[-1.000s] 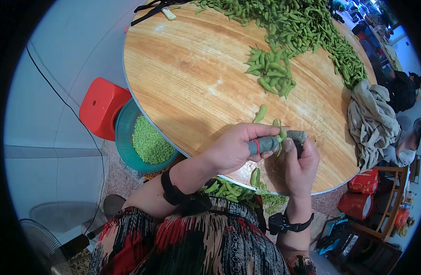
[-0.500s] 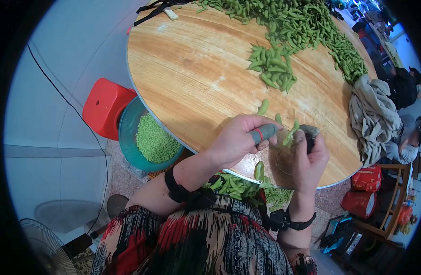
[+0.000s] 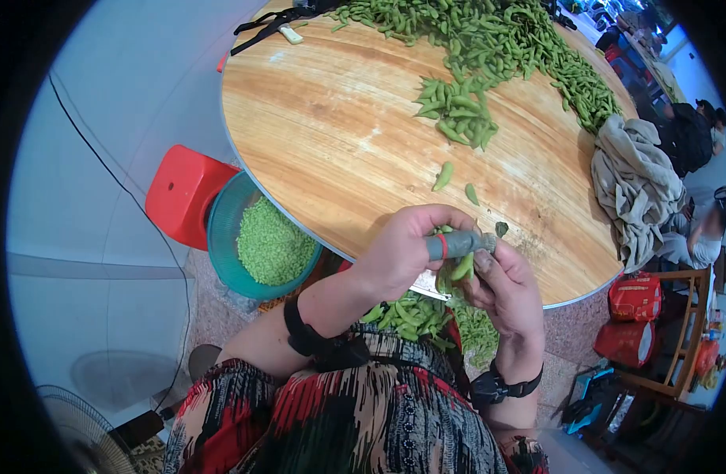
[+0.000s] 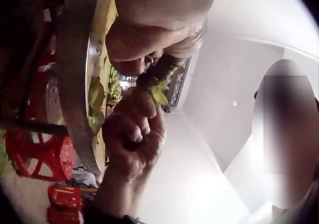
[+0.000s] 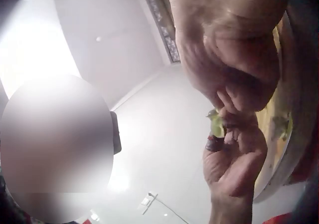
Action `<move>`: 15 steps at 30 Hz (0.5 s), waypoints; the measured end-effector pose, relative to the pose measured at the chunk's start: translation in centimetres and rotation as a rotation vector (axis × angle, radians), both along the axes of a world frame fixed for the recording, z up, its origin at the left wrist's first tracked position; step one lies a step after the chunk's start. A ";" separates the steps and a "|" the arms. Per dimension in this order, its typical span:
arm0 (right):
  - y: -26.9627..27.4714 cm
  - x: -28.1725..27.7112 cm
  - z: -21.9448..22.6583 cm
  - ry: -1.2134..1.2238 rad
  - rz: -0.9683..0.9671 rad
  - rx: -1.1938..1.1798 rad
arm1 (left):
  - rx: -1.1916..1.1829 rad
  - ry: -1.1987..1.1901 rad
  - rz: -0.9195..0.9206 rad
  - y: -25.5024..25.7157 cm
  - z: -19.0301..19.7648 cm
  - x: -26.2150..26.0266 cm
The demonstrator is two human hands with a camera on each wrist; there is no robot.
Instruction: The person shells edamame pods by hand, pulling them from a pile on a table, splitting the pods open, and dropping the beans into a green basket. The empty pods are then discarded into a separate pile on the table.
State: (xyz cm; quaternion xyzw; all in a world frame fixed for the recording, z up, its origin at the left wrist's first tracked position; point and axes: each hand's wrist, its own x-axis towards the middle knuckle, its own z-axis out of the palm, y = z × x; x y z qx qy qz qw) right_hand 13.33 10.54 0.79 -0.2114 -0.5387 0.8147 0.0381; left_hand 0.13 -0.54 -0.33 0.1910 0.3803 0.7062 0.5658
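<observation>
Close over the near edge of the round wooden table (image 3: 323,142), both hands meet at a green soybean pod (image 3: 462,267). My left hand (image 3: 406,245) pinches at it, its thumb wearing a grey-green cover (image 3: 456,245) with a red band. From the other side, the curled fingers and thumb of my right hand (image 3: 505,288) grip the pod. A bit of green pod (image 4: 159,95) shows between the hands in the left wrist view; fingers hide the rest. Two loose pods (image 3: 443,175) lie just beyond the hands.
A large heap of pods (image 3: 497,39) covers the far side, with a smaller pile (image 3: 462,110) nearer. Shelled beans fill a teal basket (image 3: 220,253) beside a red stool (image 3: 181,193). Crumpled cloth (image 3: 635,189) lies at the right edge. More pods (image 3: 410,316) are below the table edge.
Half a second ago the hands were apart, with a pod in the right hand. Now they have come together around a pod, the right hand having moved left and down.
</observation>
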 end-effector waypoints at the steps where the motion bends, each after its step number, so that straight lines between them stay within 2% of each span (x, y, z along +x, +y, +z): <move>1: -0.1 0.1 0.1 0.002 0.002 -0.001 | -0.001 0.002 0.002 -0.1 -0.2 -0.2; 3: -0.1 0.3 0.5 0.044 0.013 -0.270 | 0.080 -0.125 -0.089 -0.1 -0.8 -0.6; 7: -0.5 0.2 0.2 0.086 -0.006 -0.406 | 0.176 -0.282 -0.215 -0.2 -0.8 -0.9; 9: -0.8 -0.2 -0.6 -0.022 -0.153 0.117 | 0.056 0.005 -0.026 0.0 -0.5 0.1; 10: -1.1 -0.4 -0.8 -0.025 -0.150 0.115 | 0.055 0.003 -0.024 0.2 -0.9 0.1; 12: -1.6 -0.9 -1.1 0.020 -0.216 0.551 | -0.036 0.607 0.137 0.5 -1.6 0.0; 13: -1.5 -1.0 -1.2 0.018 -0.215 0.551 | -0.036 0.605 0.137 0.4 -1.4 -0.1; 15: -0.9 -1.4 -1.4 -0.026 -0.200 0.198 | 0.010 0.319 0.139 -0.2 -0.8 -0.4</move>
